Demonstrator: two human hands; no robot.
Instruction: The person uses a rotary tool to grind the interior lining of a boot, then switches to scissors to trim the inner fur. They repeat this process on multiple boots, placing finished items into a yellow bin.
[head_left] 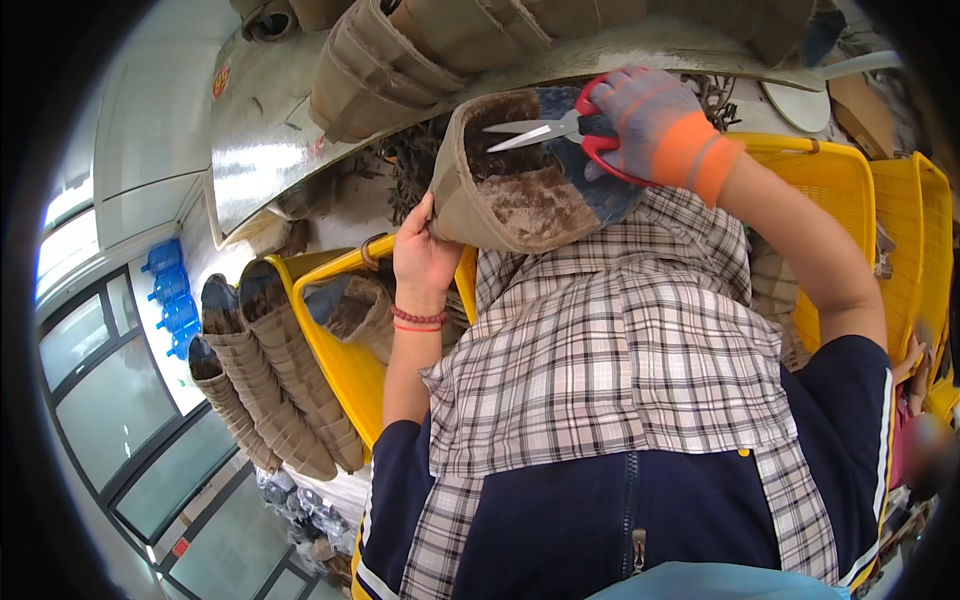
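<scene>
A tan, cup-shaped fabric piece, lined with brown fur and a dark blue section, faces me with its opening. At its left rim my bare left hand pinches the edge, thumb up. My right hand, in a grey and orange glove, is closed round the red handles of a pair of scissors. The parted scissor blades point left across the opening, over the fur. Whether they touch the lining, I cannot tell. Below the piece, a plaid apron covers my lap.
Nested tan pieces lie on the worktable ahead. Yellow baskets stand on both sides, the left one holding similar pieces. Tall nested stacks lean beyond it. Blue bottles are at the far left. Part of another person shows at right.
</scene>
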